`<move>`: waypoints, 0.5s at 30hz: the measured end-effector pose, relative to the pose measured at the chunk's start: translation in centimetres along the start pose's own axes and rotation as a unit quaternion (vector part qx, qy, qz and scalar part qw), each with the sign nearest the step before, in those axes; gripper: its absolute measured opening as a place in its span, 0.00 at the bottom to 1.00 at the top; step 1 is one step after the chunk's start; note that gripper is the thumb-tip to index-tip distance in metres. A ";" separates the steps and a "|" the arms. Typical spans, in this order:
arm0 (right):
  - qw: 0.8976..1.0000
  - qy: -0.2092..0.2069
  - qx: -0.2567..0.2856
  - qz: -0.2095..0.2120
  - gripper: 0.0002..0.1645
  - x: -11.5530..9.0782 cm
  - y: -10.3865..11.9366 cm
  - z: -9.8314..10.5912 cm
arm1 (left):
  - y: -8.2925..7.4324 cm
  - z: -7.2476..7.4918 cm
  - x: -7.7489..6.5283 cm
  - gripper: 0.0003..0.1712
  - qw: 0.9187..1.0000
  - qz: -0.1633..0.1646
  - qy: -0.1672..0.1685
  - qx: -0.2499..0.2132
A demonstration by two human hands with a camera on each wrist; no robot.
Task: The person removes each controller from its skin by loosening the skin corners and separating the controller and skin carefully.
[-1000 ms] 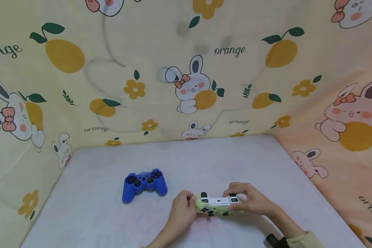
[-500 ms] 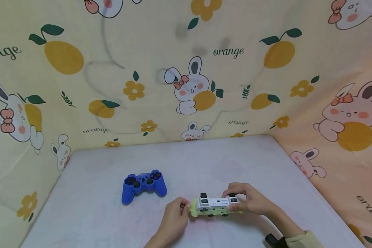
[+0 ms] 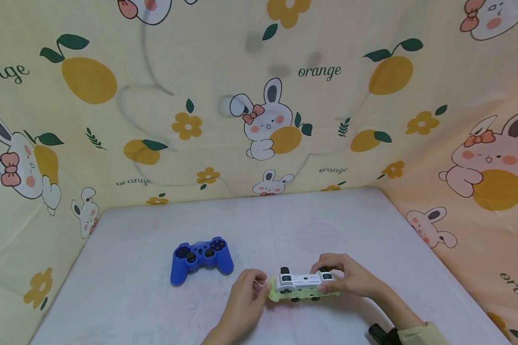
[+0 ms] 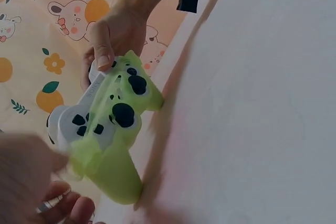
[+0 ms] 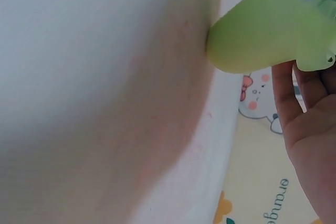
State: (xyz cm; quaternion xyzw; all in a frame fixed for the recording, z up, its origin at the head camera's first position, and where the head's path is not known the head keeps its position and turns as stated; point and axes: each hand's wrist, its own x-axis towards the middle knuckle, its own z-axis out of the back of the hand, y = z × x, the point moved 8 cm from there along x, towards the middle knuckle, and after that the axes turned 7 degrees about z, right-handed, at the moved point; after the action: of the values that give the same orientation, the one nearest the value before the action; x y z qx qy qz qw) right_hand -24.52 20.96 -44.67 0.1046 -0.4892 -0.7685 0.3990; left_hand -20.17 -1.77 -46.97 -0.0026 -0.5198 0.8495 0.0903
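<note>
A white game controller (image 3: 301,280), partly inside a translucent lime-green silicone cover (image 3: 279,296), stands on its grips at the table's front. My right hand (image 3: 353,278) grips its right end, fingers behind and thumb in front. At the left end, my left hand (image 3: 245,299) touches the cover's edge, its thumb and index fingertips slightly apart. In the left wrist view, the cover (image 4: 118,174) lies over the sticks and left grip, while white shell shows along the top. That hand is blurred there. In the right wrist view, my left hand (image 5: 317,135) reaches behind the cover (image 5: 262,35).
Farther back on the left, a blue controller (image 3: 202,258) lies face up on the white table (image 3: 311,225). Cloth printed with rabbits and oranges (image 3: 216,96) hangs around the table's back and sides. A black strap (image 3: 384,334) is on my right wrist.
My left hand drew the cover's left end outward, baring more white shell there. Since then the hand has shifted slightly right and its fingertips have parted. My right hand has stayed in place.
</note>
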 end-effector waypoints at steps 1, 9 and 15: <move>1.000 0.001 0.002 -0.007 0.16 0.0 -0.1 0.0 | -0.3 -0.1 0.0 0.11 1.000 -0.015 0.001 0.008; 0.994 -0.061 0.029 -0.087 0.23 0.1 -1.8 0.6 | -0.8 -1.3 1.5 0.22 0.999 -0.025 0.024 0.029; 0.971 -0.169 0.019 -0.168 0.32 -0.5 -3.5 1.2 | 0.1 -1.0 2.9 0.28 1.000 -0.020 0.006 0.010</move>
State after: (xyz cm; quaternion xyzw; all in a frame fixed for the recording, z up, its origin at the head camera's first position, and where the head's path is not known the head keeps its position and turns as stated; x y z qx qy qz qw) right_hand -26.66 22.80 -47.07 0.0617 -0.5394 -0.8216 0.1738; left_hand -22.89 -0.47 -47.22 0.0043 -0.5106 0.8527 0.1105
